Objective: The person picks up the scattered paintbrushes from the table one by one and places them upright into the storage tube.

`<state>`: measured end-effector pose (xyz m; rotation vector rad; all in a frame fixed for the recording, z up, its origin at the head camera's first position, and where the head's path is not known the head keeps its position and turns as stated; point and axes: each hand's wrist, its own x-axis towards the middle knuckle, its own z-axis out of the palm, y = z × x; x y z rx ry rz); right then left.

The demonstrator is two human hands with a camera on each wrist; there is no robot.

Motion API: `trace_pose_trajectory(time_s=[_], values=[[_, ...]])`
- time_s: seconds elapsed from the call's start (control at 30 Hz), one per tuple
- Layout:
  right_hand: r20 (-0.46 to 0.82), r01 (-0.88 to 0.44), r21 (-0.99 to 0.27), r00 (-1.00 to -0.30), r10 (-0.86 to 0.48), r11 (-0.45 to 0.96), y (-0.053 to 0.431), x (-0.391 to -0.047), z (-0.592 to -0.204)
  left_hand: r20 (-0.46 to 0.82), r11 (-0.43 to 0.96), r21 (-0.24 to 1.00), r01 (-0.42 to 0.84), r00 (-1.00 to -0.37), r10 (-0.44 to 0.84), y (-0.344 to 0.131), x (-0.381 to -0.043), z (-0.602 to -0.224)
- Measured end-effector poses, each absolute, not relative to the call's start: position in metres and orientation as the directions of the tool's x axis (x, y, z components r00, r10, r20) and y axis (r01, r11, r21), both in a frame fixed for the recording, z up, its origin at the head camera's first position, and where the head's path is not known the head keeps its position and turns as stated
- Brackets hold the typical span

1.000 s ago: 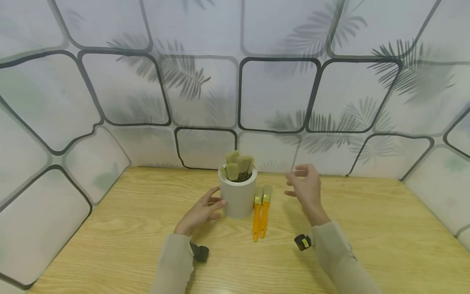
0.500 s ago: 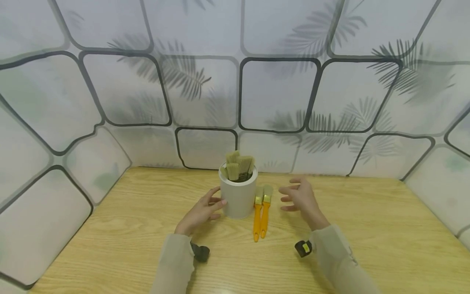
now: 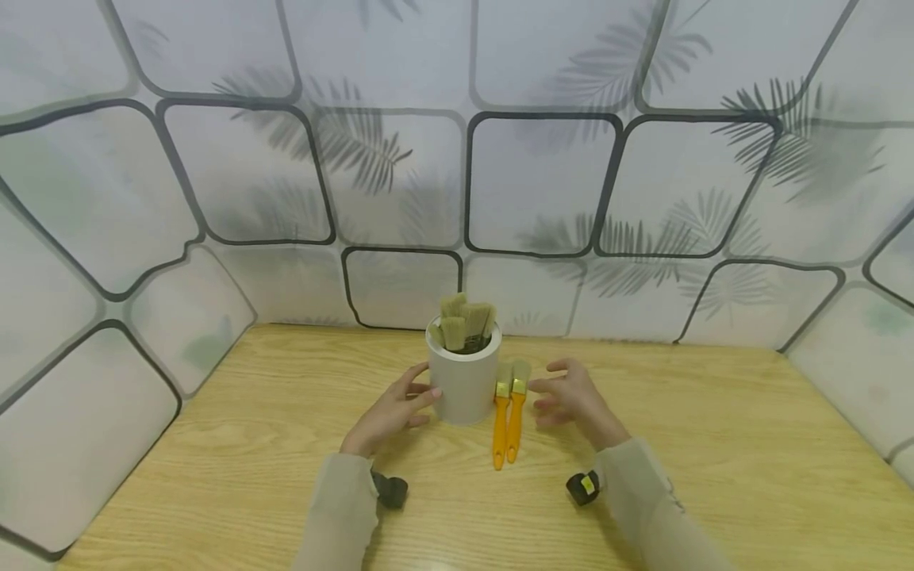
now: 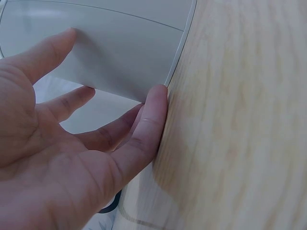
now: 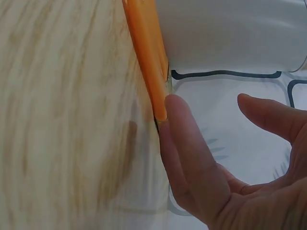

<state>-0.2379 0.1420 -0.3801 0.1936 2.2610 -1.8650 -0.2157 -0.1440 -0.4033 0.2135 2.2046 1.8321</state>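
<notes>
You're looking at a pale grey cup (image 3: 464, 385) holding tan-bristled brushes (image 3: 462, 321), two brushes with orange handles (image 3: 506, 420) lying to its right, a light wood-grain table (image 3: 714, 468), and white walls (image 3: 535, 182) patterned with black outlines and grey palm leaves.

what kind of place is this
Probably a small staged work booth, not a lived-in room: a bare wooden table, printed leaf-pattern panels closing it in, and a white cup of paintbrushes.

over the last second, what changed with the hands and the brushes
The right hand came down and moved left toward the two orange brushes on the table, fingers open, gripping nothing. The left hand stayed resting against the white cup; cup and brushes did not move.
</notes>
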Motion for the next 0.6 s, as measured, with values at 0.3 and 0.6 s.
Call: trace_pose_trajectory(time_s=[0.3, 0.6], values=[[-0.294, 0.277, -0.938, -0.954, -0.054, 0.208, 0.138, -0.24, -0.388, -0.12, 0.172, 0.982, -0.078, -0.959, 0.255, -0.141, -0.218, -0.405], [-0.281, 0.248, -0.925, -0.957, -0.078, 0.288, 0.127, -0.243, -0.395, -0.123, 0.166, 0.983, -0.083, -0.961, 0.247, -0.141, -0.219, -0.406]])
